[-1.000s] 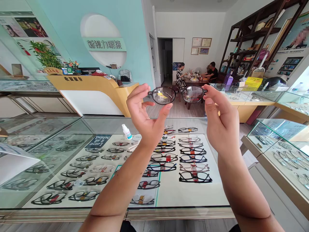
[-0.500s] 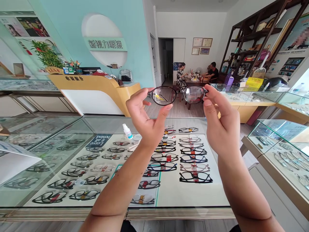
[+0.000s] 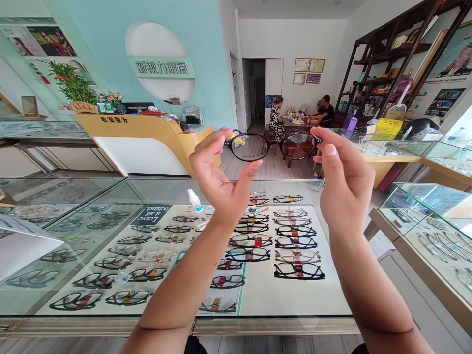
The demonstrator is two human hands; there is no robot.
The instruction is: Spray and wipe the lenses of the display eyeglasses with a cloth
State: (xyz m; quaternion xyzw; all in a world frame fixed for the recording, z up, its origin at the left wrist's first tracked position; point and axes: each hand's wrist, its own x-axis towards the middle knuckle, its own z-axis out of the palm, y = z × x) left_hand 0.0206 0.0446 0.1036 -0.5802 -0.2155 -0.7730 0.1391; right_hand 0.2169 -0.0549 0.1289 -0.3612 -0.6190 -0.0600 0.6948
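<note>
A pair of dark round-rimmed glasses [image 3: 273, 143] is held up above the counter, lenses upright, between both hands. My left hand [image 3: 224, 177] grips its left end with the fingertips, its thumb raised just below the left lens. At the right end, the fingers of my right hand [image 3: 344, 179] pinch the frame by the hinge, with the thumb upright. Below, several glasses [image 3: 298, 270] lie in columns on the glass display counter [image 3: 287, 300]. A small white spray bottle [image 3: 195, 201] stands beyond my left forearm.
Side display cases stand at left [image 3: 70, 221] and right [image 3: 435, 236]. A yellow-edged reception desk [image 3: 147, 142] is farther back. Two people sit at a table in the background, near a dark shelf rack [image 3: 387, 59].
My right hand has shifted slightly to the right, and its thumb has risen. The glasses have turned slightly, showing more of the left hinge.
</note>
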